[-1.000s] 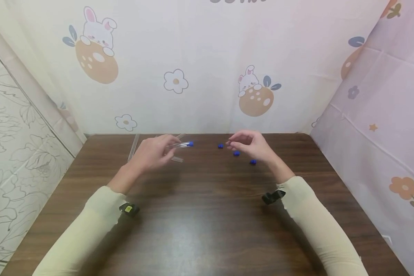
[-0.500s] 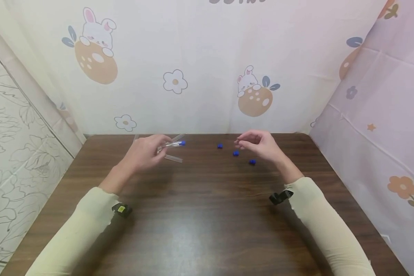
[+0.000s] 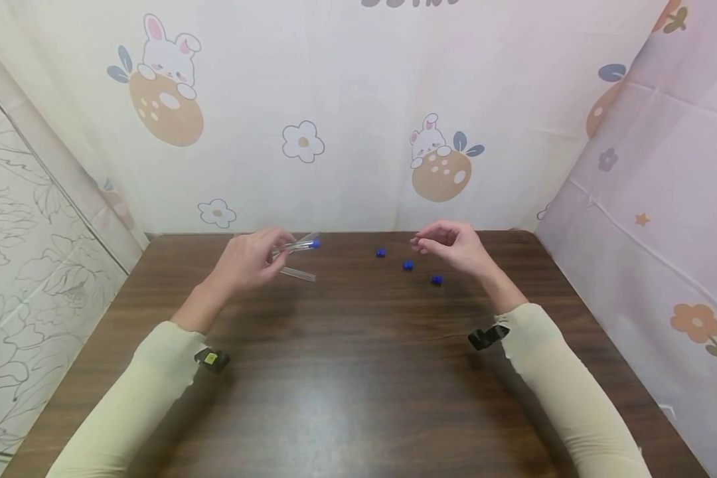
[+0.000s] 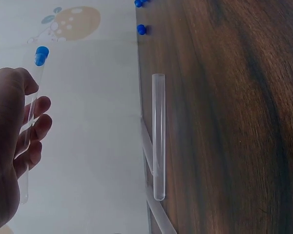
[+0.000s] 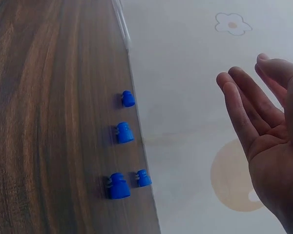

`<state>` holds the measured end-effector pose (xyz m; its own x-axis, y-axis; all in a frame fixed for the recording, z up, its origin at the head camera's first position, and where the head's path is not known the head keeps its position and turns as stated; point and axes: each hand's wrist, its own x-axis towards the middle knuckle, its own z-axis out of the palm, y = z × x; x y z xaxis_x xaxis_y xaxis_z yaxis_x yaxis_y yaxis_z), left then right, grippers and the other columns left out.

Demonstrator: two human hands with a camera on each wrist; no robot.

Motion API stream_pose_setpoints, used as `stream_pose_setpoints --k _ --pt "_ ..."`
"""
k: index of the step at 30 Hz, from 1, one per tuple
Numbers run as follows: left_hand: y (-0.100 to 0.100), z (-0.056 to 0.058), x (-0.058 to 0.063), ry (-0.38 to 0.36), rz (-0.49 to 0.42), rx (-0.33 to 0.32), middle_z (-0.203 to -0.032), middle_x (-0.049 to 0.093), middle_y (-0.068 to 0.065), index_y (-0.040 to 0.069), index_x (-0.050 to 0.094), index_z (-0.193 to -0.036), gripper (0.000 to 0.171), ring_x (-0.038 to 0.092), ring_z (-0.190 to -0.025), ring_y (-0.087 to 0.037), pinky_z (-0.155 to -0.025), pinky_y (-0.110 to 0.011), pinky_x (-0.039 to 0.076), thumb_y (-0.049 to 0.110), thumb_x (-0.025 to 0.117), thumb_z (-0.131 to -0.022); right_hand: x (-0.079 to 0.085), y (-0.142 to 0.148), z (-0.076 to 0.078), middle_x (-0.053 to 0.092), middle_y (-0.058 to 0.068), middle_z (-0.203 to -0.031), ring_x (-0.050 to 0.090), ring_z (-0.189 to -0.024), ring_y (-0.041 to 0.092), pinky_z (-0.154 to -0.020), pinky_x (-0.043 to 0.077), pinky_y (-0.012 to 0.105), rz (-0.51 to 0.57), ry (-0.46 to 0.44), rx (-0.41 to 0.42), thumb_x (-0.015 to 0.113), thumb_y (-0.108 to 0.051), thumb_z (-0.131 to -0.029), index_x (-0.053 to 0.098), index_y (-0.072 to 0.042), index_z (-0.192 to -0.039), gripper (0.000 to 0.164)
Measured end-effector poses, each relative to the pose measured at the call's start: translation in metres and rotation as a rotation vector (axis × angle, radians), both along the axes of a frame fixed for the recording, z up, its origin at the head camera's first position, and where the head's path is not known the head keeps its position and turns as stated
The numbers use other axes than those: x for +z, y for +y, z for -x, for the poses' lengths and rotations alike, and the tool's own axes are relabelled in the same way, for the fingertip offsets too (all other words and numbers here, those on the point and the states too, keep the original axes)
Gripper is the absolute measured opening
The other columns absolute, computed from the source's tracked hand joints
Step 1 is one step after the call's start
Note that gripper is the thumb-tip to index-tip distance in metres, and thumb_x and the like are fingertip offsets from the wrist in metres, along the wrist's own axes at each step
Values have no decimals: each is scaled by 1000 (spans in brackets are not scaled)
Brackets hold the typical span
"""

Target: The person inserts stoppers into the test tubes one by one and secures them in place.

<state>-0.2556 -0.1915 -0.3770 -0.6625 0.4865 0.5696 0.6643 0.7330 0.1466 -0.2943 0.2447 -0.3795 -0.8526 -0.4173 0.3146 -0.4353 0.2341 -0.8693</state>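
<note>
My left hand [image 3: 247, 261] grips a clear test tube [image 3: 300, 246] capped with a blue stopper [image 4: 41, 55], its fingers curled round the glass-like body in the left wrist view. The capped end points right, over the back of the table. Beneath this hand lies an uncapped clear tube [image 4: 158, 136], with others partly hidden behind it. My right hand [image 3: 454, 249] holds nothing; its fingers are slightly bent and apart from the thumb in the right wrist view. Close to it, several loose blue stoppers [image 5: 118, 186] rest on the tabletop.
The brown wood-grain table [image 3: 358, 358] ends at the back against a printed curtain [image 3: 346, 79]. Another printed cloth [image 3: 663, 199] hangs along the right side. A small black camera sits on each cuff.
My left hand has drawn left with the capped tube and risen slightly. My right hand has shifted right, away from the leftmost stopper, with its fingers loosely bent. The stoppers stay put.
</note>
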Motion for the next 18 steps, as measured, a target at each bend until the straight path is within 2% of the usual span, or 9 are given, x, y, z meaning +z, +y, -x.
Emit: stream_pose_setpoints --k 2,6,9,11,15,18 --pt "-1 0 0 -13 1 4 -90 75 1 15 66 -110 21 60 -60 -10 -52 -24 41 13 64 -89 -1 1 0 75 24 -109 76 -96 30 -81 62 29 -7 1 -14 71 -12 -94 70 2 -108 20" --pt "-3 1 1 -14 5 8 -89 75 1 14 66 -109 20 69 -67 -15 -52 -25 44 14 65 -89 1 0 0 75 25 -110 77 -94 20 -83 62 31 -50 17 -56 71 -15 -94 71 -1 -108 20" --pt "-4 2 2 1 4 3 -91 77 1 14 66 -108 20 68 -66 -13 -50 -24 41 14 66 -88 4 -1 1 74 27 -112 77 -94 14 -83 62 32 -69 26 -70 70 -11 -94 71 1 -108 19" --pt "-4 3 2 2 3 -1 -92 77 1 15 66 -108 20 67 -66 -12 -51 -23 40 15 67 -89 5 -1 1 73 28 -112 77 -95 16 -83 62 31 -68 33 -69 69 -9 -94 71 2 -109 18" --pt "-5 3 1 -22 15 -8 -93 76 0 15 65 -109 20 69 -68 -15 -53 -26 46 15 66 -89 2 1 3 74 25 -112 77 -96 18 -81 60 22 -98 73 -76 71 -10 -93 72 -1 -109 18" --pt "-6 2 -2 -42 23 -22 -93 75 -1 15 64 -110 20 69 -68 -17 -55 -27 49 15 66 -90 0 3 3 76 20 -110 76 -95 19 -80 57 14 -174 134 -118 74 -12 -92 73 -5 -110 20"
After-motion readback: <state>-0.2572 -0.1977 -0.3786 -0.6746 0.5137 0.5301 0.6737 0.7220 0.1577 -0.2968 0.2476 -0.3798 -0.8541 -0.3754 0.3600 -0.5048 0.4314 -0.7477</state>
